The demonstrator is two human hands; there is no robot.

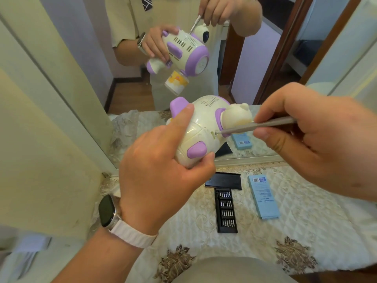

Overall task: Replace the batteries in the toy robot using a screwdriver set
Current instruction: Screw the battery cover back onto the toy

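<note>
Above the quilted cloth (306, 221), my left hand (159, 170) grips the toy robot (200, 127) around its body, tilted in mid-air before the mirror (130, 94). My right hand (318, 135) pinches the screwdriver (255, 126), tip at a screw hole on the robot's shell. Below lie the open bit case (226, 210), its black lid (223, 180) and a blue box (264, 196).

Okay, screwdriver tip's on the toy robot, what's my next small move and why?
Probably turn the screwdriver anticlockwise to loosen the fastening: its tip sits at the small recess in the toy robot, which your left hand holds while your right hand pinches the shaft.
</note>
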